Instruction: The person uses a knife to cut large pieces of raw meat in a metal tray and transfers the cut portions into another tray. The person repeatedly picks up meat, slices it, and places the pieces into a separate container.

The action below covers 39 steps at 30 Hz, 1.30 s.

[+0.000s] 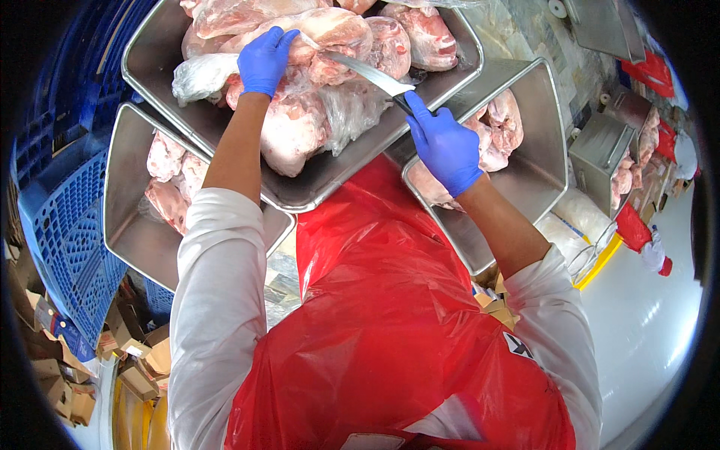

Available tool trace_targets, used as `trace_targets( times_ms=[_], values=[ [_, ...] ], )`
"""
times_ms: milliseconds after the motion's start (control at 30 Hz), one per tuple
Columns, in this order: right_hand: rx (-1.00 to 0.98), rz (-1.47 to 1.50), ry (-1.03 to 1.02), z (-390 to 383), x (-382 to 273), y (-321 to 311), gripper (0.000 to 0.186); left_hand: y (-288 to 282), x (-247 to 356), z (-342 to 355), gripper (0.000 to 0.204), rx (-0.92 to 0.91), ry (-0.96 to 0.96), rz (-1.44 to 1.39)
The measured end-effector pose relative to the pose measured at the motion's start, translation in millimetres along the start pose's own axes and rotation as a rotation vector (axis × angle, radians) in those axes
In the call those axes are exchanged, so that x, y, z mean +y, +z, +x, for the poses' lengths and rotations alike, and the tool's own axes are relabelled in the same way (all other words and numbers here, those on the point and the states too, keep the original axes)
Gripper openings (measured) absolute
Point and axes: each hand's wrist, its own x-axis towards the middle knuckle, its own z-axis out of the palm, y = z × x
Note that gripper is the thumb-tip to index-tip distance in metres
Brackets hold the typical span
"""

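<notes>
My right hand (448,150), in a blue glove, is closed round the black handle of a knife (367,73). The blade points up and left, its tip at a large piece of raw meat (330,28) in the upper metal tub (307,199). My left hand (262,61), also blue-gloved, is pinched at that meat's left part, where a thin whitish strip shows by the fingers; whether it is film or fat I cannot tell. Below the blade lies more meat (291,135), partly under clear plastic film (352,112). Another film-wrapped piece (201,77) lies beside my left wrist.
Metal tubs holding meat stand at lower left (127,217) and right (551,135). Blue plastic pallets (67,240) line the left side, above cardboard boxes (139,379). Farther right are more tubs (596,161) and people in red aprons (634,227).
</notes>
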Motion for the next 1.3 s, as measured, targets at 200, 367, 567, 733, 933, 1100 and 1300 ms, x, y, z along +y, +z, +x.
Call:
trace_targets(
  times_ms=[200, 367, 567, 733, 933, 1100, 1300],
  values=[
    [0.045, -0.035, -0.007, -4.2, 5.9, 15.3, 0.051, 0.8, 2.0, -1.2, 0.036, 0.049, 0.032, -0.002],
    [0.089, -0.04, -0.036, -7.4, 12.6, 28.5, 0.054, 0.0, 3.6, -3.7, 0.035, 0.074, 0.03, -0.05],
    [0.107, -0.042, -0.032, -12.2, 10.4, 38.2, 0.055, -1.3, 4.2, -6.5, 0.034, 0.083, 0.031, -0.046],
    [0.116, -0.057, -0.035, -11.3, 15.3, 44.4, 0.054, -0.7, 0.5, -5.8, 0.034, 0.032, 0.007, -0.027],
    [-0.036, -0.043, -0.093, 11.7, 0.2, -30.9, 0.05, -8.4, -0.3, -10.9, 0.022, 0.074, 0.109, -0.049],
    [-0.153, 0.05, -0.097, -11.1, -2.5, -69.7, 0.052, -26.6, 46.3, -44.6, 0.019, -0.067, 0.091, -0.134],
    [-0.054, 0.125, -0.041, -27.8, 19.4, -64.7, 0.053, -23.1, 90.7, -85.5, 0.053, -0.27, -0.325, -0.184]
  ],
)
